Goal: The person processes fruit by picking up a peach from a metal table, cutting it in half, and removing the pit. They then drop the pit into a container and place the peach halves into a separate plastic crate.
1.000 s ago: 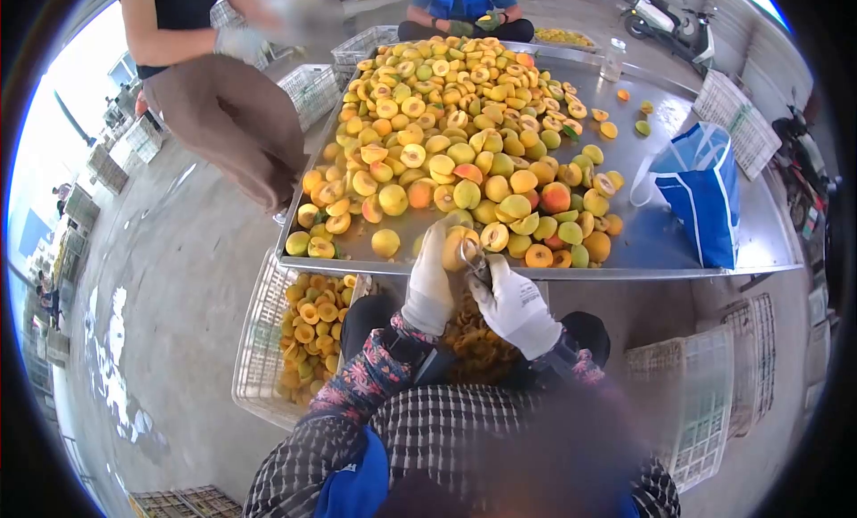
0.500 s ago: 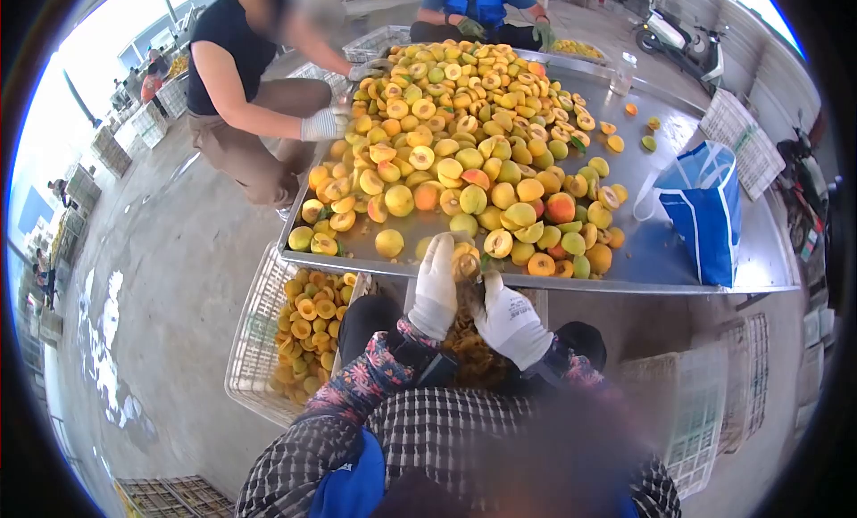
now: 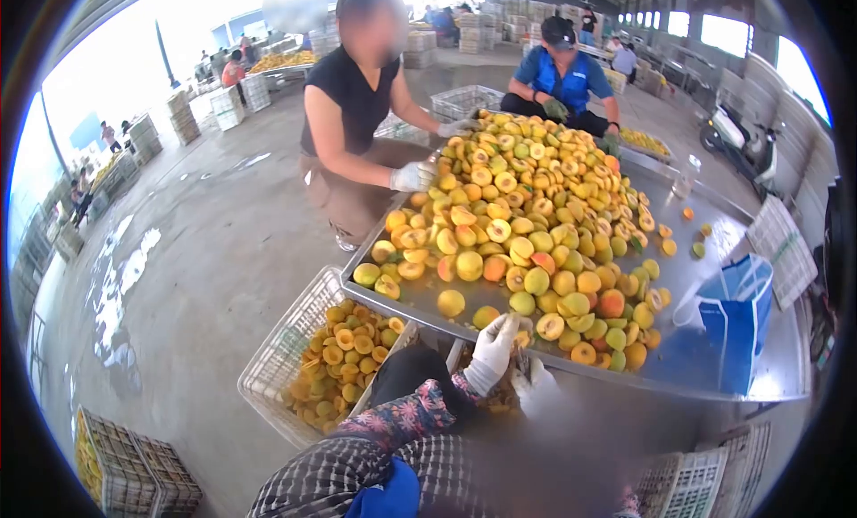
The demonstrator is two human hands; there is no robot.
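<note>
My left hand [image 3: 491, 351], in a white glove, is closed on a halved yellow peach [image 3: 522, 338] just over the near edge of the metal table [image 3: 428, 314]. Close below it, my gloved right hand [image 3: 536, 390] is closed around a small dark, narrow thing at the peach; what it is I cannot tell. A large heap of halved peaches [image 3: 536, 219] covers the table in front of both hands. Below the table edge, to the left of my hands, a white plastic crate [image 3: 278, 357] holds peach halves with their pits out.
A person in a dark sleeveless top [image 3: 353, 107] crouches at the table's left, gloved hands at the heap. Another in a blue vest [image 3: 571, 85] sits at the far side. A blue and white bag [image 3: 736, 317] and a clear jar [image 3: 684, 181] stand on the right.
My view has tilted up and turned left, so the table and heap appear lower and further right. Both hands stay together at the table edge with the peach.
</note>
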